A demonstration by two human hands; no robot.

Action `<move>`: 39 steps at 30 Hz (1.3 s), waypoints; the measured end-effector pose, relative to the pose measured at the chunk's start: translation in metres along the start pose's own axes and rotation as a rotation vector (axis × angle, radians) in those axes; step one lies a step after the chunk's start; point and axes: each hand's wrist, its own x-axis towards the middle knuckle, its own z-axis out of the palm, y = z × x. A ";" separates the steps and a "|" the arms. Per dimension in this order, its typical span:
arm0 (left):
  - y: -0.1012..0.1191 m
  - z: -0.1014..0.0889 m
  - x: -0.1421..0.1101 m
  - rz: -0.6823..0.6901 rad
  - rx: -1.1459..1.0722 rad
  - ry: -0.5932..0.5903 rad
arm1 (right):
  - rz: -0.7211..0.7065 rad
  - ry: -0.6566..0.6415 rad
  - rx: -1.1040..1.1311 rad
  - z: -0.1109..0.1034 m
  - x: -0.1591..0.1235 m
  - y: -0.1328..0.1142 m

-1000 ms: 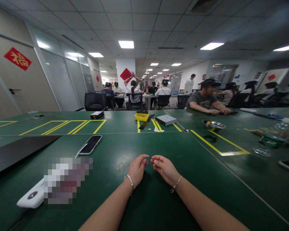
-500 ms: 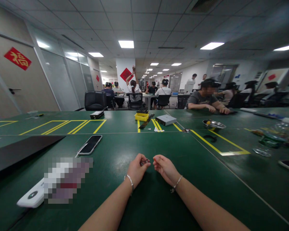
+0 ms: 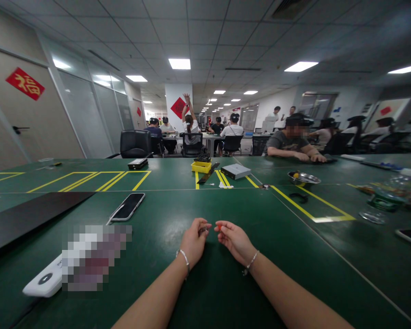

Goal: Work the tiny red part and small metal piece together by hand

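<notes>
A green workbench (image 3: pixel 164 205) fills the lower frame, with yellow tape lines (image 3: pixel 304 204) marked across it further off. At bottom centre, the left hand (image 3: pixel 194 241) is curled, its fingertips pinched closed on a tiny glinting piece (image 3: pixel 202 230). Just beside it, the right hand (image 3: pixel 234 242) pinches a small orange part (image 3: pixel 219 226) between its fingertips. Firm, narrow fingertip pinches with the wrists kept low suit parts this small. A smartphone (image 3: pixel 127 205) lies well off to the left.

Live on my feed: a bare left forearm (image 3: pixel 154 294) coming in at seven o'clock, a thin silver bracelet (image 3: pixel 183 258) on its wrist; at five o'clock, a bare right forearm (image 3: pixel 291 294), wearing a fine chain bracelet (image 3: pixel 250 262) with a small dangling charm (image 3: pixel 245 272).
</notes>
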 end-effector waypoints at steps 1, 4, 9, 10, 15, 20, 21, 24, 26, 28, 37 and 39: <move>-0.001 0.000 0.000 0.006 0.000 0.001 | 0.000 0.000 0.002 0.000 0.000 0.000; -0.001 0.000 0.000 0.015 0.000 0.005 | -0.003 -0.007 0.002 -0.001 -0.001 0.000; 0.000 0.000 -0.001 0.009 0.009 -0.032 | -0.018 -0.013 -0.011 0.000 -0.001 0.001; 0.001 0.000 -0.001 0.008 0.021 -0.038 | -0.018 -0.010 -0.011 0.000 -0.001 0.001; 0.007 0.000 -0.003 -0.014 0.184 -0.020 | -0.010 -0.014 0.014 0.000 -0.001 0.000; 0.008 0.000 -0.002 -0.006 0.276 -0.006 | 0.010 -0.024 0.043 -0.001 -0.001 0.000; 0.008 0.000 -0.002 -0.003 0.291 0.004 | 0.012 -0.026 0.045 -0.001 -0.001 0.000; 0.007 0.000 -0.001 0.002 0.329 0.036 | 0.015 -0.030 0.045 -0.002 0.000 0.000; 0.007 0.000 -0.001 0.000 0.341 0.038 | 0.016 -0.024 0.036 -0.003 0.000 0.001; 0.007 0.000 -0.001 -0.010 0.346 0.034 | 0.007 -0.020 0.023 -0.003 0.000 0.002; 0.006 0.000 0.000 -0.035 0.403 0.048 | -0.018 -0.018 -0.020 0.000 -0.001 0.001; 0.005 0.000 0.000 -0.034 0.402 0.055 | -0.023 -0.028 -0.023 0.000 -0.001 0.000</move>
